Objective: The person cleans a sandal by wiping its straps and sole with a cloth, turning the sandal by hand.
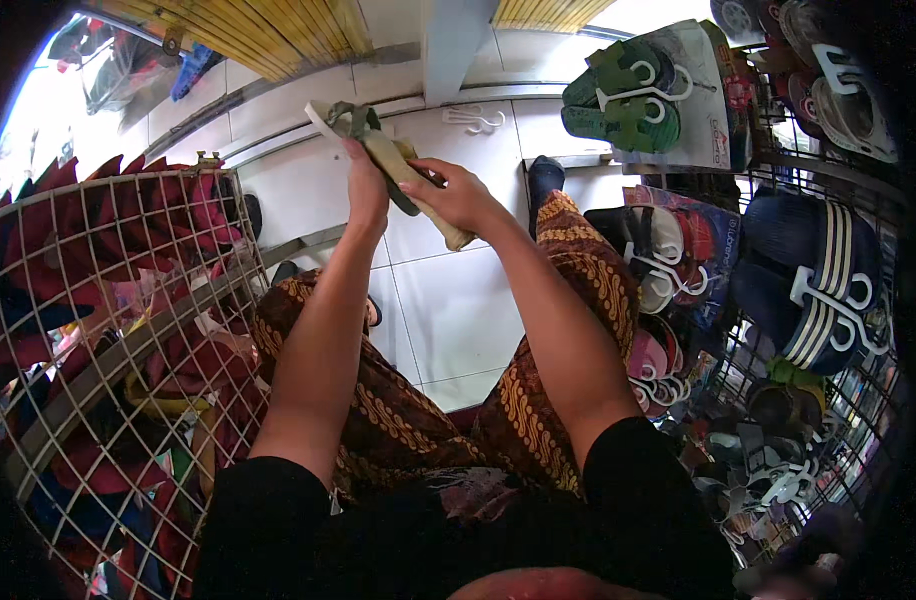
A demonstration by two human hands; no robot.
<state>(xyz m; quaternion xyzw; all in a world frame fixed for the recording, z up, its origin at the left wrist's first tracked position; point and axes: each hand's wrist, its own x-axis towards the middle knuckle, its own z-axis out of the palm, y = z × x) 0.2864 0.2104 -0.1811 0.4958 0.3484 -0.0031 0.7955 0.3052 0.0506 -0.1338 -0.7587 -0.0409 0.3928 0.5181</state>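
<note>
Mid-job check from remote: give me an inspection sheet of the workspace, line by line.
Surface: white tiled floor below the hands.
Job's things: olive footwear, held up off the floor; exact number of pieces unclear.
Clutter: white hanger lying on the tiles beyond the hands.
Grippers: left hand and right hand, bare, both holding the footwear.
Cables: nothing seen.
Surroundings: wire mesh rack with maroon goods on the left; green sandals and navy striped sandals on white hangers at right.

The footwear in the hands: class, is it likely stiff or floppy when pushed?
The tan sole runs nearly straight, suggesting it would hold its shape. The green strap looks thin and curved, so it would probably bend more easily.
</note>
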